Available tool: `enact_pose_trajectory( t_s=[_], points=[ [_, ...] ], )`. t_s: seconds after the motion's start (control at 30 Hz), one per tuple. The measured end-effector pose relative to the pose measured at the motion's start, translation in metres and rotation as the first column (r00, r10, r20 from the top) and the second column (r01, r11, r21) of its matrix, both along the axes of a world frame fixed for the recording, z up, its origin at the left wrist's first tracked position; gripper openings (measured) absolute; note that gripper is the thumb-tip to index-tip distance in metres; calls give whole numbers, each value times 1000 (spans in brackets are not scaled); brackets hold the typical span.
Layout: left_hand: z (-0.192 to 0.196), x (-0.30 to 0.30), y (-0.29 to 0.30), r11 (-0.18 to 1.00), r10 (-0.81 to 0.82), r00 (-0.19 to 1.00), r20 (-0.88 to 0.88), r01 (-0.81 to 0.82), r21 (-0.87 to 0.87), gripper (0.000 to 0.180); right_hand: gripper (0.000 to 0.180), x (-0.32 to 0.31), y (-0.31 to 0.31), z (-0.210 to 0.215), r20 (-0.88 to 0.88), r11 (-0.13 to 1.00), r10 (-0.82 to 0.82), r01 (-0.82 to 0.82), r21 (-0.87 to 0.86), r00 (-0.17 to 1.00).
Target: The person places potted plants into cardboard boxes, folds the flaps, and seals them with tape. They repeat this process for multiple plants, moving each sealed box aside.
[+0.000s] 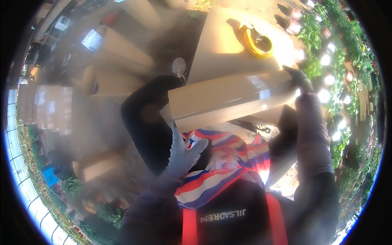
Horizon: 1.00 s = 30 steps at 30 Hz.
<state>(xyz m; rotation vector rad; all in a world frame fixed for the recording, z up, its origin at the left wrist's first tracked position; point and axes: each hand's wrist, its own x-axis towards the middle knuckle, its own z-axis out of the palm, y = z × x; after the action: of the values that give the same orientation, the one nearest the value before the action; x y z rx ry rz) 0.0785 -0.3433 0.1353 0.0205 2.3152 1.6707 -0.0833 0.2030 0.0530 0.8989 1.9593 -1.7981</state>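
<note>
Left hand (pixel 183 154), in a light grey glove, was spread wide, thumb well apart from the fingers, nothing seen gripped. Its fingertips pointed up at the lower left corner of the long cardboard box (pixel 212 99); could not tell if they touched it. Right hand (pixel 301 79), darker in the glare, was curled over the box's right end, holding it; exact finger placement unclear.

Box lay crosswise above the lap, right end a bit higher in view, with a glossy strip (pixel 206 109) along its length and a pale patch near the right end, label or reflection. Below the hands: red, white and blue striped cloth (pixel 220 188) and a black apron (pixel 232 212) with red straps (pixel 277 216).

Just beyond the box, a yellow tape dispenser (pixel 261 52) sat on a cardboard sheet (pixel 212 57), in strong sun. Pale shoe (pixel 179 67) showed left of the sheet.

Farther left: big cardboard pieces (pixel 124 51), one with a white label (pixel 92 41), a flat cardboard stack (pixel 55 108), blurred, and a blue item (pixel 50 175), kind unclear. Right side: leafy green plants (pixel 341 61) in a row, some pots (pixel 293 27) near the top, washed out by bright spots.
</note>
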Motion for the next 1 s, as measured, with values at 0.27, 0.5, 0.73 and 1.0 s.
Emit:
enact_pose_trajectory(
  t_s=[0.27, 0.5, 0.73, 1.0],
  points=[
    [78, -51, 57, 1000, -7, 850, -527, 8, -1, 58, 47, 107, 19, -41, -312, 839, -523, 544, -23, 793],
    [118, -63, 104, 966, 52, 546, -836, 185, 181, 32, 42, 159, -43, -21, -401, 790, -611, 563, -244, 683],
    [201, -102, 74, 980, 99, 313, -945, 133, 146, 20, 38, 93, -129, 21, -512, 893, -428, 262, -366, 745],
    [321, -163, -38, 989, 143, 303, -942, -67, 129, 19, 34, 7, -260, 62, -624, 888, -179, -149, -435, 761]
  ],
)
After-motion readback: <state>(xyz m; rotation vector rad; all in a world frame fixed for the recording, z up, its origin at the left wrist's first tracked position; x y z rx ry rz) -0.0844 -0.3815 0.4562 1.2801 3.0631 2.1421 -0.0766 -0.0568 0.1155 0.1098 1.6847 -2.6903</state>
